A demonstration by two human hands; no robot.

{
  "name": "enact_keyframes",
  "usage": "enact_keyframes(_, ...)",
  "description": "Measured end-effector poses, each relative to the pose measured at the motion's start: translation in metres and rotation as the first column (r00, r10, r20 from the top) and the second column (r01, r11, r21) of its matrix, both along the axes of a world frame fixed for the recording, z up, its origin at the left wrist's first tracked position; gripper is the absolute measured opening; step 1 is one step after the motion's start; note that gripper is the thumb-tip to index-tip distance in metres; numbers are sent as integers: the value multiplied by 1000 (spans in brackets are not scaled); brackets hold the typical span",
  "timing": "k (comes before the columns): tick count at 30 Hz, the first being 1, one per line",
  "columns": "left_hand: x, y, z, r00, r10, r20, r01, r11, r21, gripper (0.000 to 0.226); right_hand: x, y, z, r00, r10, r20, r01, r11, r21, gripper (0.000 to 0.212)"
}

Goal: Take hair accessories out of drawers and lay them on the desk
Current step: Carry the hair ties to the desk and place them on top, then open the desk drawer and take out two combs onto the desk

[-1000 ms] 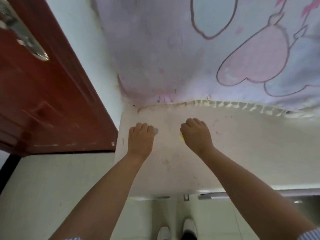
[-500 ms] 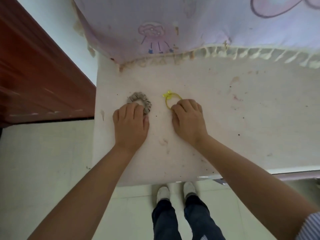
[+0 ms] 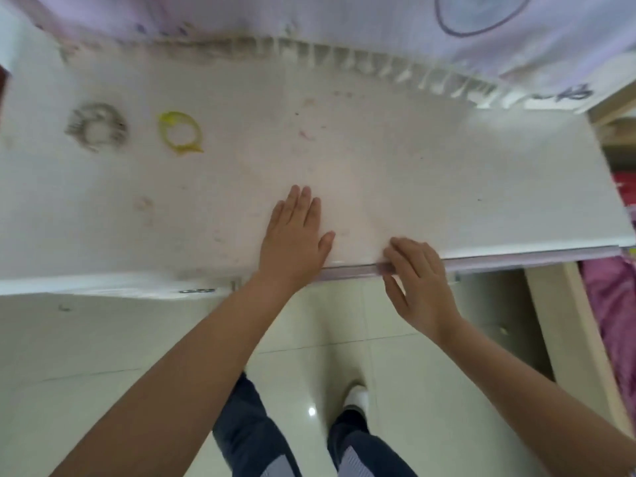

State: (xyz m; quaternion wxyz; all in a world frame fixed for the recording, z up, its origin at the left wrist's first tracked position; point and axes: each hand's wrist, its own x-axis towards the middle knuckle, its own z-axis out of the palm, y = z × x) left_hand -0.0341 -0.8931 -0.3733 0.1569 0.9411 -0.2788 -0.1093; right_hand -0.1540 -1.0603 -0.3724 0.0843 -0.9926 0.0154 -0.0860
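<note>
A grey-brown scrunchie point(image 3: 97, 127) and a yellow hair tie point(image 3: 179, 132) lie side by side on the white desk point(image 3: 430, 173) at its far left. My left hand point(image 3: 296, 235) rests flat on the desk near its front edge, fingers together, holding nothing. My right hand point(image 3: 418, 282) is at the desk's front edge, with its fingertips curled on the pale lilac drawer front point(image 3: 516, 259) just under the desktop. The inside of the drawer is hidden.
A pink-and-white cartoon cloth point(image 3: 344, 18) with a fringe hangs over the desk's back. A wooden shelf unit with pink fabric point(image 3: 609, 304) stands to the right. Below are the tiled floor point(image 3: 103, 339) and my legs and shoes.
Both hands let go of the scrunchie and the yellow tie and moved right along the desk. The view shifted right too. My right hand now touches the drawer front.
</note>
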Motion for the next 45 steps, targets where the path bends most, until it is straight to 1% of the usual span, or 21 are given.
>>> enact_keyframes(2,-8,-36,-4,994,110,-15,-110,994,6,58,-33,-31,-7,1000,-16,18,16,1000,-16,36)
enact_keyframes(5,-14,-56,-10,976,211,59,-214,975,59,62,-55,-55,-20,996,0,93,-1,1000,5,29)
enact_keyframes(7,-16,-57,-10,970,228,80,-234,970,67,63,-51,-58,-27,985,-15,171,10,999,30,21)
enact_keyframes(10,-15,-57,-8,973,220,74,-227,968,104,62,-44,-52,-36,966,-113,233,95,992,86,23)
enact_keyframes(12,-14,-59,-6,971,226,72,-234,964,129,60,-48,-50,-45,967,-167,193,147,983,113,24)
enact_keyframes(16,-15,-60,-4,970,224,94,-237,957,165,59,-58,-54,-63,978,-206,-7,206,973,106,34)
enact_keyframes(20,-16,-62,-4,971,215,101,-231,951,205,58,-42,-64,-61,986,-150,-74,154,987,48,30)
enact_keyframes(25,-26,-67,2,950,247,191,-295,910,291,55,-56,-64,-51,988,-107,-111,118,988,101,32)
enact_keyframes(27,-42,-69,1,943,290,164,-326,901,284,57,-74,-62,-48,987,-102,-128,115,988,100,30)
enact_keyframes(31,-91,-58,-10,966,207,156,-237,949,210,62,-111,-55,-50,981,-101,-163,119,987,108,29)
enact_keyframes(33,-116,-54,-11,972,186,147,-206,969,138,63,-126,-52,-52,978,-99,-181,118,988,96,30)
enact_keyframes(34,-129,-53,-11,982,138,129,-153,982,114,66,-132,-51,-53,978,-99,-182,115,990,82,31)
enact_keyframes(36,-150,-50,-12,995,-61,81,48,987,152,70,-139,-50,-54,978,-100,-182,112,992,55,31)
enact_keyframes(37,-159,-48,-12,980,-183,80,165,967,195,64,-140,-50,-55,977,-104,-185,114,992,46,31)
enact_keyframes(38,-166,-47,-14,953,-282,109,250,939,236,59,-140,-49,-57,977,-115,-179,124,992,39,31)
enact_keyframes(39,-169,-45,-16,926,-337,172,286,921,263,52,-140,-48,-58,975,-129,-182,137,990,34,31)
enact_keyframes(40,-169,-45,-19,907,-356,227,292,917,270,48,-140,-48,-61,975,-135,-176,143,989,33,30)
enact_keyframes(41,-168,-45,-19,906,-352,234,287,919,271,49,-140,-47,-63,973,-135,-186,145,989,40,29)
enact_keyframes(42,-168,-45,-21,909,-343,236,279,922,268,51,-140,-46,-65,972,-131,-192,142,989,43,29)
enact_keyframes(44,-172,-44,-25,922,-329,204,283,933,223,51,-143,-45,-66,959,-119,-257,139,988,62,28)
enact_keyframes(45,-174,-44,-28,921,-333,203,294,935,201,56,-145,-44,-64,947,-114,-301,143,987,76,30)
